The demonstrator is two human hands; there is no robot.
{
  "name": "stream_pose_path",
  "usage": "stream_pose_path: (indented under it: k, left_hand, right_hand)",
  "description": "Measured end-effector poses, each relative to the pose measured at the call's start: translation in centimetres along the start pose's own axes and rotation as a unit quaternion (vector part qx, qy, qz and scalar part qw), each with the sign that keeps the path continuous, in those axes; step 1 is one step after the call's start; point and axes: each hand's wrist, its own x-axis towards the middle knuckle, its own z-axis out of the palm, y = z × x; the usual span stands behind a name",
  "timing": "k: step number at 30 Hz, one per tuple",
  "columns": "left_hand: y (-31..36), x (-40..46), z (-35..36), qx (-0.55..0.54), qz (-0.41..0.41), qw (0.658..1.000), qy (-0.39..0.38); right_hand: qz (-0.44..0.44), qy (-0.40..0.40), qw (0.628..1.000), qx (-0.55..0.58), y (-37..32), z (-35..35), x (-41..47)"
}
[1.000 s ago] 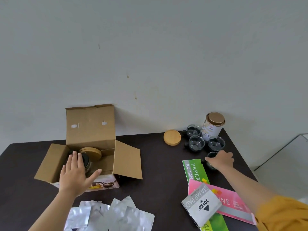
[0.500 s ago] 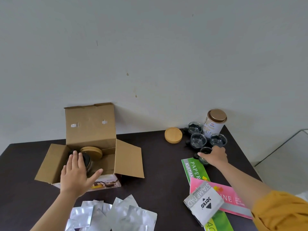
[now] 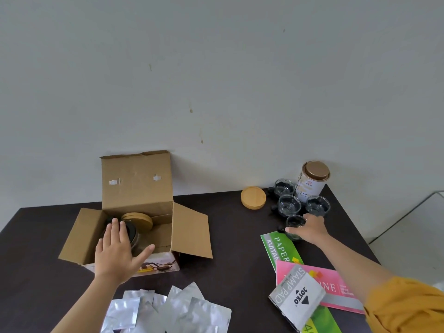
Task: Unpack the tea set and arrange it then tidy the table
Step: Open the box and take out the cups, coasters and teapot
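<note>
Nearest the camera, a heap of silver foil sachets [image 3: 168,311] lies at the front edge of the dark brown tabletop [image 3: 240,248], and to the right a grey stamp pad box [image 3: 296,300] leans on a pink booklet [image 3: 336,288] that overlaps a green paper pack [image 3: 280,248]. These lie as they did a second ago.

The left hand [image 3: 117,253] is spread open, fingers flat, over the front of the open brown cardboard box [image 3: 137,212]; it has not shifted since a second ago. Its fingertips reach over a dark round lidded vessel [image 3: 131,233] inside the box, with round bamboo coasters [image 3: 138,218] stacked just behind.

The right hand [image 3: 310,228], in a mustard yellow sleeve [image 3: 406,306], is closed around a small clear glass cup with a dark handle [image 3: 294,225]. Hand and cup have moved left over the last second, from just right of the green pack's far end to touching it.

Behind that, three more small glass cups [image 3: 289,205] stand close together, apart from the held one. A white tin with a bronze lid [image 3: 312,181] stands at the far right corner near the wall, and a single round bamboo lid [image 3: 253,197] lies just left of the cups.

Bare tabletop runs between the box's right flap and the green pack, and along the far edge between box and bamboo lid. The right edge passes close behind the cups.
</note>
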Motion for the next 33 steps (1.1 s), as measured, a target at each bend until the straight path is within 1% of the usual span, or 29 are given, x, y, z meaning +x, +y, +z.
stream_pose_path:
  k: [3,6,8,10,12,17,19,21,23,25,28,31,33]
  left_hand:
    - [0.0,0.0,-0.1,-0.006,0.0,1.0,-0.001]
    - [0.0,0.0,-0.1,-0.014,0.001,1.0,-0.001]
    - [0.0,0.0,-0.1,-0.018,0.002,1.0,0.002]
    - [-0.1,0.0,-0.2,-0.024,0.004,1.0,0.003]
    - [-0.1,-0.1,-0.3,-0.028,0.005,1.0,0.003]
    - [-0.2,-0.3,-0.3,-0.031,0.004,1.0,-0.001]
    - [-0.2,-0.3,-0.4,-0.032,0.004,0.999,-0.002]
    - [-0.3,-0.2,-0.4,-0.035,0.005,0.999,-0.003]
    - [-0.3,-0.2,-0.4,-0.04,0.005,0.999,-0.005]
    - [-0.3,-0.2,-0.3,-0.048,0.009,0.999,-0.005]
    - [-0.3,-0.2,-0.3,-0.062,0.018,0.998,-0.001]
    - [-0.4,-0.2,-0.2,-0.069,0.025,0.997,0.002]
    - [-0.2,-0.3,-0.3,-0.074,0.029,0.997,0.003]
  right_hand:
    - [0.002,0.008,1.0,-0.024,-0.4,-0.1,-0.3]
    - [-0.011,0.052,0.997,-0.061,-2.1,0.0,-1.6]
    - [-0.054,0.087,0.992,-0.068,-3.7,0.4,-2.8]
    - [-0.122,0.094,0.986,-0.069,-5.5,1.3,-4.1]
    - [-0.188,0.075,0.978,-0.055,-7.8,2.5,-5.6]
    - [-0.318,0.035,0.947,-0.013,-15.3,6.4,-10.7]
    - [-0.363,0.013,0.932,-0.001,-18.4,8.5,-12.7]
    - [-0.384,-0.017,0.923,0.015,-21.2,11.0,-14.3]
    - [-0.385,-0.037,0.921,0.035,-23.7,13.6,-15.4]
    - [-0.365,-0.052,0.928,0.058,-25.9,15.7,-16.1]
    - [-0.284,-0.11,0.949,0.078,-29.1,18.0,-16.6]
    - [-0.196,-0.145,0.967,0.075,-31.6,20.1,-15.6]
    - [-0.121,-0.186,0.968,0.116,-32.6,20.9,-15.1]
